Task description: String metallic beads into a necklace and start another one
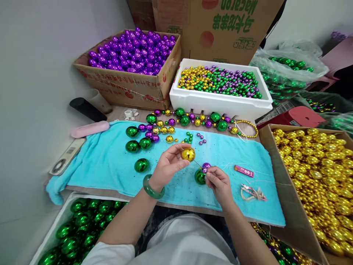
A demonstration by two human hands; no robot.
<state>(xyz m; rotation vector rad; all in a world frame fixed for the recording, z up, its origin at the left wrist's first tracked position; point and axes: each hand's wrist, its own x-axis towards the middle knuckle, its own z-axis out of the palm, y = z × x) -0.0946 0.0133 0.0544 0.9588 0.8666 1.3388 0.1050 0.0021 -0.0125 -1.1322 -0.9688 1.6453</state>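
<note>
where the thin strand (198, 164) passes through the gold bead (188, 154) is hidden inside the bead, and it is too fine to tell whether it is a needle, wire or thread. the tips of the right hand (220, 184) cover its lower end, and the green bead (200, 176) just left of those fingertips is partly hidden behind them and the purple beads (205, 167). the white box of green beads (82, 220), nearer the wearer than the left fingers, is cut off by the lower edge, and the carton of gold beads (317, 174), well to the right of the right fingers, by the right edge. the strand's long axis slopes from the gold bead down and right to the right fingertips; the gold bead looks nearly round, so no clear long axis shows on it. the fingers of the left hand (168, 162) are closed around the gold bead, thumb below and index finger above, its right side sticking out past the tips. the right thumb and index finger are pinched narrow on the strand, right beside the purple beads. beyond the left fingers, small green beads (189, 138) lie on the blue towel (104, 162); right of the right hand are a pink packet (244, 171) and, a little nearer the wearer, thread snips (252, 192), partly wrapped in pale material.
</note>
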